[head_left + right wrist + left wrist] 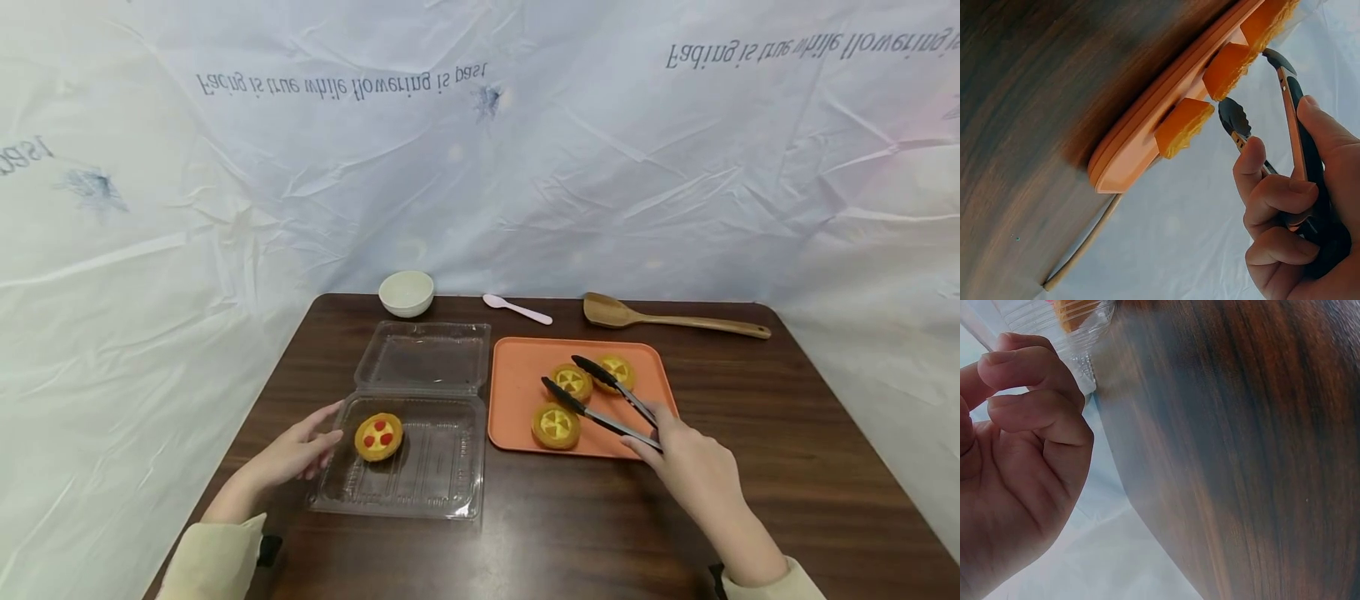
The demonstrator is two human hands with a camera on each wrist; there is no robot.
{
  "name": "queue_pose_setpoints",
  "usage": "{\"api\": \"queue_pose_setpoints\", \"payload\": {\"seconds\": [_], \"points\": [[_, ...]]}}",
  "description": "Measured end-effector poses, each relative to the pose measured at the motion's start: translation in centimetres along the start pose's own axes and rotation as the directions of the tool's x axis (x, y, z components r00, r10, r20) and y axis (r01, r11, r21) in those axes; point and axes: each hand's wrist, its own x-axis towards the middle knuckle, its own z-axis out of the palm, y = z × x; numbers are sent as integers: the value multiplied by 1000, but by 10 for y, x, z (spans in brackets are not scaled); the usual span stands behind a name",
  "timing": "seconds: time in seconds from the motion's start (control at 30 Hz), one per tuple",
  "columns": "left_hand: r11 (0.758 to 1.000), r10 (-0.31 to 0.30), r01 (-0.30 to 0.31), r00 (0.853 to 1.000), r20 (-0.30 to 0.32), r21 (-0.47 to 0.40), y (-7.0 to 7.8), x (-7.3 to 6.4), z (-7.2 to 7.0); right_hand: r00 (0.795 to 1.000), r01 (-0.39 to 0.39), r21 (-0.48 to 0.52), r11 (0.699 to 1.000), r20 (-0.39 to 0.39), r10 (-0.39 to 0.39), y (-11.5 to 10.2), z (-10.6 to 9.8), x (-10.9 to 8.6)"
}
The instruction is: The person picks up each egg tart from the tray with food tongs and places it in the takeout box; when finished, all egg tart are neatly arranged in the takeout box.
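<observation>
- Left hand [296,450]: fingers loosely bent, gripping nothing, by the clear box's left edge; contact unclear.
- Right hand [693,462]: curled round tongs [617,426], tips apart.
- Three yellow tarts [557,427]: on the orange tray [513,367].
- Red-dotted tart [378,437]: in the clear box [442,467].

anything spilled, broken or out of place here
Nothing looks spilled or broken. The three yellow tarts rest on the orange tray, and the red-topped tart sits in the open clear container. Only the backdrop cloth looks odd: creased, its lettering seemingly upside down.
</observation>
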Motion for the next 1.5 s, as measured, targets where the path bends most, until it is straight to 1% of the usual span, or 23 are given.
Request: {"api": "queue_pose_setpoints", "payload": {"seconds": [0.33, 0.6, 1.1, 1.33, 1.5], "points": [[1000, 0, 0, 1000, 4, -15, -2, 0, 0, 999, -27, 12, 1000, 38, 26, -1, -1, -3], [1000, 2, -2, 1000, -3, -11, -2, 1, 0, 998, -29, 4, 1000, 57, 29, -2, -1, -1], [1000, 11, -11, 1000, 1, -1, 0, 0, 0, 1000, 18, -22, 1000, -8, -18, -4, 0, -1], [1000, 6, -6, 1000, -6, -4, 0, 0, 0, 1000, 14, -15, 1000, -8, -14, -10, -2, 0], [1000, 11, -11, 1000, -1, -10, -3, 0, 1, 999, 37, -17, 999, -32, -37, -20, -4, -1]]}}
